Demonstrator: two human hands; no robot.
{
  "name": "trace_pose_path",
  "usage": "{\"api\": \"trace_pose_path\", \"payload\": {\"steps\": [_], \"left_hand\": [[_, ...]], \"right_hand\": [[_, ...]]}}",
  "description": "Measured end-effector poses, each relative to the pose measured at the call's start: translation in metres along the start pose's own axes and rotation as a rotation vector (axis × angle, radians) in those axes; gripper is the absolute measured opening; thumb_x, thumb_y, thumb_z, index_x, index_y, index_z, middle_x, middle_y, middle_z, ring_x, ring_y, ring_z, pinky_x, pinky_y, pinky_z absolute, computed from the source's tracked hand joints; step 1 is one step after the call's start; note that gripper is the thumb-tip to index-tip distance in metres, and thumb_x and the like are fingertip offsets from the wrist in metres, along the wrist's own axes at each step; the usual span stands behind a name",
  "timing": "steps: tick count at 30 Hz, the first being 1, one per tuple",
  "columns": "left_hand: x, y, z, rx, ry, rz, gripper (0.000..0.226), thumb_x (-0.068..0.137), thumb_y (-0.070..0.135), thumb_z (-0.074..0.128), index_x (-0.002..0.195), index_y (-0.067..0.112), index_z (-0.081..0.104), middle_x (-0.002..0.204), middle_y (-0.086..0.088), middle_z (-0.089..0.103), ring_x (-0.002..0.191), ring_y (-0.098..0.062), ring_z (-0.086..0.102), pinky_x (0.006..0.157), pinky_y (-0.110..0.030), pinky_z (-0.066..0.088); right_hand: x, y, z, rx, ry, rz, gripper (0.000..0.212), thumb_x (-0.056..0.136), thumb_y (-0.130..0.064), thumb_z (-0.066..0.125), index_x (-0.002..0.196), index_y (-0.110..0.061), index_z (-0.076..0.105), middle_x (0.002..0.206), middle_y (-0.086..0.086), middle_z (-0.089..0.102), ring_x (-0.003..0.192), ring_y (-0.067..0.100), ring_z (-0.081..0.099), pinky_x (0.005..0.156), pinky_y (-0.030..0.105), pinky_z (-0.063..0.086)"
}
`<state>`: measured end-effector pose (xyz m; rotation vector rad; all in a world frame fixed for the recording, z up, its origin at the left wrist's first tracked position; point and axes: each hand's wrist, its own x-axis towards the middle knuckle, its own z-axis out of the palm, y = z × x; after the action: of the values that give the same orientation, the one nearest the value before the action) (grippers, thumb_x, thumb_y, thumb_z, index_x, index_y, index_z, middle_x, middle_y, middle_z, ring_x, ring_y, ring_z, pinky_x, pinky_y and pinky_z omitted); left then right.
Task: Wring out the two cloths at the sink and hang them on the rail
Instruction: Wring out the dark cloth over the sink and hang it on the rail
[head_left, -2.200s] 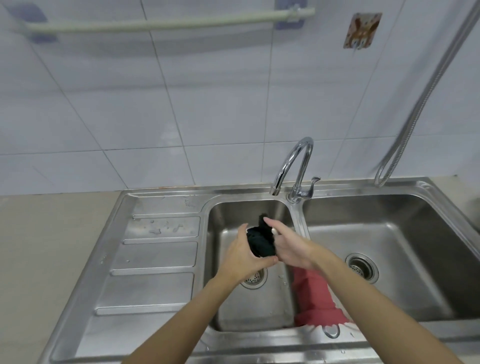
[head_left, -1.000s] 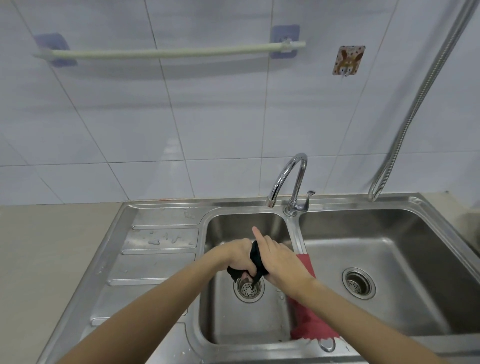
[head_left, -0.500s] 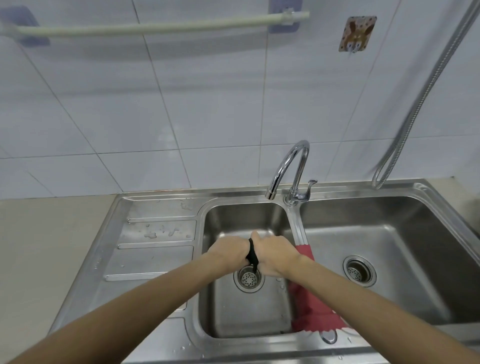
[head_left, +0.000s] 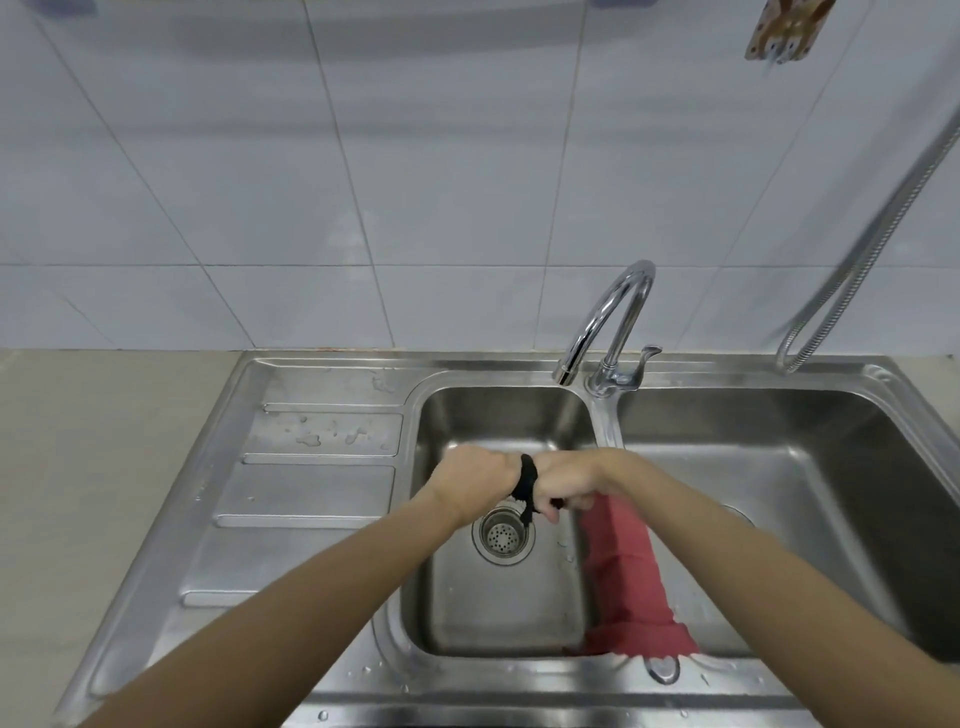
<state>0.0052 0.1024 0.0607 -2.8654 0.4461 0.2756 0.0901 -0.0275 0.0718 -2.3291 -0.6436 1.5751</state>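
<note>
At lower right, a red cloth (head_left: 626, 582) drapes over the steel sink (head_left: 322, 499) divider. Mid-frame above the drain (head_left: 503, 535), left hand (head_left: 475, 480) and right hand (head_left: 563, 486) clench a twisted black cloth (head_left: 527, 483). Behind: chrome faucet (head_left: 613, 322), white wall tiles (head_left: 415, 156).

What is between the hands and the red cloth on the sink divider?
Only the black cloth, which both the left hand and right hand grip. The red cloth lies under the right forearm, otherwise unobstructed.
</note>
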Motion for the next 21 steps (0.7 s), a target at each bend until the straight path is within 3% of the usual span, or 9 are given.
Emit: {"api": "trace_pose_path", "payload": {"steps": [3, 5, 8, 11, 14, 15, 17, 19, 21], "left_hand": [[0.004, 0.003, 0.006, -0.118, 0.009, -0.073, 0.020, 0.097, 0.023, 0.044, 0.107, 0.009, 0.055, 0.096, -0.009, 0.072, 0.080, -0.031, 0.070, 0.066, -0.037, 0.053], [0.006, -0.001, 0.002, -0.324, -0.028, -0.182, 0.024, 0.095, 0.027, 0.049, 0.111, 0.010, 0.056, 0.100, -0.009, 0.070, 0.088, -0.032, 0.068, 0.071, -0.036, 0.050], [0.005, -0.015, -0.001, -0.733, -0.112, -0.252, 0.028, 0.083, 0.024, 0.063, 0.109, 0.013, 0.057, 0.101, -0.009, 0.069, 0.092, -0.029, 0.067, 0.080, -0.038, 0.056], [-0.005, -0.029, -0.001, -1.038, -0.135, -0.276, 0.033, 0.075, 0.015, 0.072, 0.103, 0.016, 0.055, 0.092, -0.006, 0.069, 0.079, -0.019, 0.068, 0.072, -0.030, 0.057], [-0.020, -0.037, -0.013, -1.290, -0.250, -0.162, 0.035, 0.073, 0.002, 0.072, 0.100, 0.017, 0.055, 0.082, -0.005, 0.064, 0.068, -0.017, 0.061, 0.064, -0.032, 0.052], [-0.025, -0.039, -0.019, -1.320, -0.311, -0.103, 0.035, 0.076, 0.000, 0.071, 0.102, 0.016, 0.055, 0.083, -0.003, 0.063, 0.069, -0.014, 0.060, 0.063, -0.030, 0.052], [-0.035, -0.042, -0.029, -1.327, -0.401, -0.025, 0.032, 0.082, -0.001, 0.068, 0.107, 0.014, 0.056, 0.085, 0.006, 0.062, 0.071, -0.001, 0.060, 0.061, -0.017, 0.050], [-0.045, -0.044, -0.034, -1.362, -0.388, -0.030, 0.027, 0.086, 0.011, 0.068, 0.111, 0.009, 0.057, 0.085, 0.006, 0.060, 0.073, 0.001, 0.058, 0.064, -0.015, 0.047], [-0.053, -0.048, -0.034, -1.424, -0.308, -0.119, 0.037, 0.086, 0.027, 0.068, 0.116, 0.012, 0.055, 0.090, 0.001, 0.059, 0.079, -0.008, 0.056, 0.070, -0.025, 0.048]], "right_hand": [[0.003, 0.003, 0.003, -0.016, 0.036, -0.066, 0.029, 0.068, 0.006, 0.061, 0.067, -0.015, 0.042, 0.052, 0.003, 0.041, 0.044, 0.015, 0.038, 0.040, 0.021, 0.026], [0.007, 0.010, 0.009, -0.013, 0.226, -0.180, 0.037, 0.067, 0.001, 0.070, 0.090, -0.010, 0.042, 0.076, 0.008, 0.050, 0.066, 0.020, 0.048, 0.049, 0.029, 0.035], [-0.001, 0.017, 0.019, 0.227, 0.322, -0.325, 0.065, 0.065, -0.006, 0.077, 0.116, -0.010, 0.037, 0.106, 0.006, 0.051, 0.090, 0.015, 0.051, 0.070, 0.025, 0.044], [-0.009, 0.021, 0.031, 0.406, 0.320, -0.409, 0.074, 0.071, -0.023, 0.079, 0.131, -0.022, 0.037, 0.129, 0.003, 0.048, 0.119, 0.014, 0.049, 0.098, 0.030, 0.043], [-0.014, 0.023, 0.041, 0.465, 0.361, -0.456, 0.058, 0.077, -0.035, 0.074, 0.124, -0.020, 0.044, 0.108, 0.016, 0.065, 0.100, 0.025, 0.065, 0.097, 0.043, 0.048], [-0.016, 0.022, 0.042, 0.472, 0.370, -0.461, 0.053, 0.078, -0.034, 0.073, 0.121, -0.018, 0.046, 0.098, 0.015, 0.066, 0.091, 0.024, 0.066, 0.091, 0.042, 0.050], [-0.025, 0.018, 0.043, 0.499, 0.400, -0.476, 0.045, 0.080, -0.031, 0.073, 0.116, -0.015, 0.051, 0.102, 0.011, 0.064, 0.092, 0.020, 0.065, 0.086, 0.036, 0.052], [-0.033, 0.015, 0.041, 0.531, 0.439, -0.483, 0.042, 0.082, -0.034, 0.072, 0.115, -0.015, 0.056, 0.112, 0.006, 0.064, 0.100, 0.016, 0.062, 0.091, 0.032, 0.051], [-0.044, 0.011, 0.037, 0.587, 0.463, -0.489, 0.033, 0.086, -0.033, 0.067, 0.112, -0.015, 0.059, 0.108, 0.002, 0.067, 0.097, 0.013, 0.064, 0.088, 0.028, 0.051]]}}
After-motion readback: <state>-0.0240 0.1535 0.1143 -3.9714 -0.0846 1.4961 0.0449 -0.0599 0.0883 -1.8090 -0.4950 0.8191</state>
